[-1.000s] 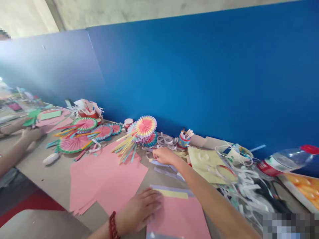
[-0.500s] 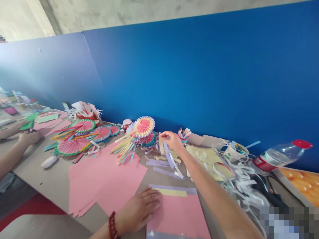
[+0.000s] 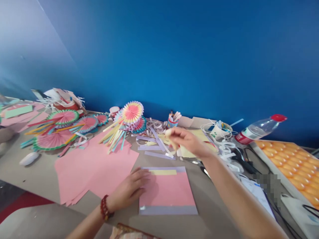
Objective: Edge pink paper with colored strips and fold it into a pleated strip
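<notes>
Head view: a pink sheet (image 3: 168,191) lies flat on the grey-brown table (image 3: 211,207) right in front of me, with a purple band along its far edge and a wider one along its near edge. A yellow strip (image 3: 164,172) lies on it just inside the far band. My left hand (image 3: 129,190) rests palm down over the sheet's left edge, fingers stretched out and relaxed, a dark red beaded bracelet (image 3: 104,208) round its wrist. My right hand (image 3: 190,142) hangs beyond the far edge, thumb and fingertips pinched on a pale yellowish piece (image 3: 172,143), blurred in outline. Near it, on the table, lie loose purple strips (image 3: 157,154).

Left of my sheet spreads a fanned stack of pink paper (image 3: 92,174), and pleated rosettes (image 3: 133,113) with strip tassels lie at its far end. More rosettes (image 3: 65,117) lie farther left. Behind my right hand, a small cup of pens and sticks (image 3: 172,123) stands near the blue partition (image 3: 161,59). To the right are a yellow sheet (image 3: 187,152), a clear bottle (image 3: 256,131) with a red cap, and an orange patterned panel (image 3: 289,162).
</notes>
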Available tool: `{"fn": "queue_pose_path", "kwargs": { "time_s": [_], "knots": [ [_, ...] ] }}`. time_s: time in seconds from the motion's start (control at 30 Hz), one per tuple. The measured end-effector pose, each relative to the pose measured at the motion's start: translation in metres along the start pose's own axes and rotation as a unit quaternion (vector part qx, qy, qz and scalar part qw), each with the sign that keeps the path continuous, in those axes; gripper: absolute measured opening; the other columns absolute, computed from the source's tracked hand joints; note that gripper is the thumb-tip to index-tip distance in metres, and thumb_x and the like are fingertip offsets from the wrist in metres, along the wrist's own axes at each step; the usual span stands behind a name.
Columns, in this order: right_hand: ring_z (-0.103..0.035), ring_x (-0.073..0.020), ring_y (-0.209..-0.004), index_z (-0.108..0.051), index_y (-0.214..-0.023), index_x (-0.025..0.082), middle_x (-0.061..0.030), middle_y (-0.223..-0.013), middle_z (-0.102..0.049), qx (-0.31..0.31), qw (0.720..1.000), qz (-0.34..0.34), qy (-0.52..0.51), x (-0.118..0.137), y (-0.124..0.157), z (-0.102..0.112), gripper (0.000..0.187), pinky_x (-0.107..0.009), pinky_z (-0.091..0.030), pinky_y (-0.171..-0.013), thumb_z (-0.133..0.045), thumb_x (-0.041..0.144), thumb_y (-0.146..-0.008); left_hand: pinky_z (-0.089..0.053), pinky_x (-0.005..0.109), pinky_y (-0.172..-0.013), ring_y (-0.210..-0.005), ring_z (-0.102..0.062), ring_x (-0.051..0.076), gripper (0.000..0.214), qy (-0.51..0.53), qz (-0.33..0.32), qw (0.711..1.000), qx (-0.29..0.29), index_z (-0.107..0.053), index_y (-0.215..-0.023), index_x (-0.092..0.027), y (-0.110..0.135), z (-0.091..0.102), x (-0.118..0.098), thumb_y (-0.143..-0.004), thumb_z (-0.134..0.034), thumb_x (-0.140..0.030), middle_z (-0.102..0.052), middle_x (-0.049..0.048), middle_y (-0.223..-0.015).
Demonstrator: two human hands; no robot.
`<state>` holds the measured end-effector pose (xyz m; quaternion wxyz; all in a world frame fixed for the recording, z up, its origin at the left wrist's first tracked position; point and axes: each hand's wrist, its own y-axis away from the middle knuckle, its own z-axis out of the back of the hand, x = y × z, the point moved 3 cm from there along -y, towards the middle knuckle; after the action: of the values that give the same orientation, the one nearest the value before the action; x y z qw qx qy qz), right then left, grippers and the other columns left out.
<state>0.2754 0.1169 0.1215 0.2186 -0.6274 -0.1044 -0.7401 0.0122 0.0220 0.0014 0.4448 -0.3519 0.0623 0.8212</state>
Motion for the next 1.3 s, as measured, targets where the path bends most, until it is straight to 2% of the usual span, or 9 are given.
{"fn": "queue_pose_path", "kwargs": {
  "time_s": [0.1, 0.13, 0.2, 0.3, 0.4, 0.6, 0.8, 0.97, 1.3],
  "knots": [
    [-0.058, -0.0144, -0.078, -0.059, -0.112, 0.023, 0.0002, -0.088, -0.062, 0.112, 0.979, -0.080, 0.151, -0.016, 0.040, -0.031, 0.023, -0.025, -0.044, -0.070, -0.053, 0.037, -0.094, -0.041, 0.039, -0.109, -0.129, -0.049, 0.024, 0.031, 0.137, 0.087, 0.985, -0.057, -0.055, -0.129, -0.027, -0.003, 0.015, -0.003, -0.100, -0.045, -0.031, -0.052, 0.0084, -0.140],
    [-0.058, -0.0145, -0.078, -0.058, -0.114, 0.025, 0.0006, -0.090, -0.063, 0.132, 0.971, -0.094, 0.176, -0.020, 0.049, -0.039, 0.024, -0.024, -0.043, -0.069, -0.052, 0.036, -0.094, -0.044, 0.037, -0.105, -0.123, -0.054, 0.023, 0.031, 0.180, 0.114, 0.974, -0.080, -0.057, -0.126, -0.025, -0.006, 0.020, -0.005, -0.099, -0.046, -0.034, -0.057, 0.0092, -0.134],
    [-0.059, -0.0152, -0.082, -0.057, -0.114, 0.026, 0.0011, -0.093, -0.064, 0.154, 0.960, -0.106, 0.209, -0.025, 0.060, -0.052, 0.022, -0.024, -0.043, -0.071, -0.052, 0.033, -0.093, -0.052, 0.032, -0.090, -0.106, -0.063, 0.023, 0.032, 0.260, 0.169, 0.947, -0.084, -0.060, -0.121, -0.021, -0.017, 0.025, -0.008, -0.098, -0.049, -0.040, -0.066, 0.0105, -0.116],
    [-0.059, -0.0156, -0.085, -0.055, -0.110, 0.027, 0.0018, -0.091, -0.064, 0.162, 0.959, -0.111, 0.207, -0.029, 0.065, -0.064, 0.018, -0.024, -0.043, -0.073, -0.051, 0.029, -0.092, -0.050, 0.026, -0.073, -0.084, -0.064, 0.018, 0.034, 0.290, 0.216, 0.931, -0.049, -0.064, -0.108, -0.017, -0.036, 0.024, -0.013, -0.093, -0.056, -0.046, -0.069, 0.0081, -0.097],
    [-0.059, -0.0149, -0.080, -0.054, -0.107, 0.026, 0.0027, -0.087, -0.063, 0.170, 0.962, -0.112, 0.183, -0.032, 0.066, -0.071, 0.018, -0.024, -0.044, -0.070, -0.052, 0.026, -0.090, -0.043, 0.021, -0.060, -0.066, -0.055, 0.012, 0.029, 0.256, 0.220, 0.941, -0.028, -0.064, -0.091, -0.015, -0.051, 0.021, -0.016, -0.088, -0.061, -0.044, -0.063, 0.0015, -0.077],
    [-0.059, -0.0151, -0.077, -0.059, -0.107, 0.025, 0.0020, -0.085, -0.063, 0.163, 0.964, -0.123, 0.169, -0.039, 0.076, -0.071, 0.021, -0.024, -0.046, -0.068, -0.057, 0.027, -0.086, -0.036, 0.020, -0.056, -0.060, -0.047, 0.009, 0.019, 0.238, 0.225, 0.945, 0.007, -0.060, -0.078, -0.015, -0.050, 0.018, -0.018, -0.087, -0.060, -0.032, -0.055, -0.0033, -0.065],
    [-0.061, -0.0156, -0.077, -0.064, -0.091, 0.022, 0.0007, -0.086, -0.067, 0.136, 0.965, -0.140, 0.175, -0.049, 0.101, -0.063, 0.012, -0.024, -0.045, -0.070, -0.054, 0.028, -0.089, -0.039, 0.020, -0.058, -0.062, -0.053, 0.010, 0.014, 0.248, 0.255, 0.935, 0.017, -0.059, -0.080, -0.016, -0.031, 0.019, -0.012, -0.087, -0.059, -0.029, -0.060, -0.0026, -0.068],
    [-0.062, -0.0162, -0.081, -0.066, -0.091, 0.024, 0.0007, -0.089, -0.069, 0.099, 0.958, -0.186, 0.193, -0.052, 0.120, -0.057, 0.013, -0.024, -0.043, -0.071, -0.053, 0.026, -0.089, -0.038, 0.020, -0.056, -0.061, -0.053, 0.010, 0.017, 0.226, 0.272, 0.934, 0.041, -0.060, -0.079, -0.016, -0.020, 0.014, -0.011, -0.087, -0.061, -0.032, -0.060, -0.0031, -0.067],
    [-0.060, -0.0176, -0.081, -0.063, -0.086, 0.024, 0.0000, -0.086, -0.067, 0.072, 0.956, -0.183, 0.218, -0.069, 0.140, -0.063, 0.015, -0.026, -0.041, -0.070, -0.050, 0.028, -0.092, -0.040, 0.023, -0.063, -0.070, -0.056, 0.013, 0.017, 0.068, 0.234, 0.969, 0.039, -0.057, -0.074, -0.018, -0.016, 0.013, -0.024, -0.088, -0.057, -0.026, -0.061, 0.0004, -0.078]
  ]
}}
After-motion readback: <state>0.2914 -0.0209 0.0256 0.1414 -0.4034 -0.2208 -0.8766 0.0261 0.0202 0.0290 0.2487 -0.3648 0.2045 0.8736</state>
